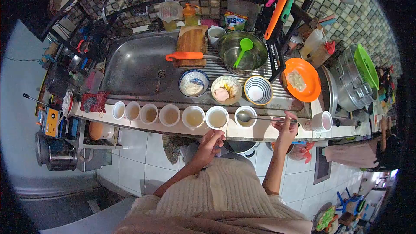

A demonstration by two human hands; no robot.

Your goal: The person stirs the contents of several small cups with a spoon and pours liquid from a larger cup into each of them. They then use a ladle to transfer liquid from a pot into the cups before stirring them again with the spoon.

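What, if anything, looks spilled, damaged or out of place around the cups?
Nothing clearly stands out: the row of white cups stands upright with no visible spill, and the spoon in the right hand is over the row's right-end cup.

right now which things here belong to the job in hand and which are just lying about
In the job, apparently:
spoon, in right hand
row of cups
cup stack, probably

Just lying about, apparently:
board
pouch
orange plate

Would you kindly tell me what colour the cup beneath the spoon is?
The cup is white, as the head view shows best.
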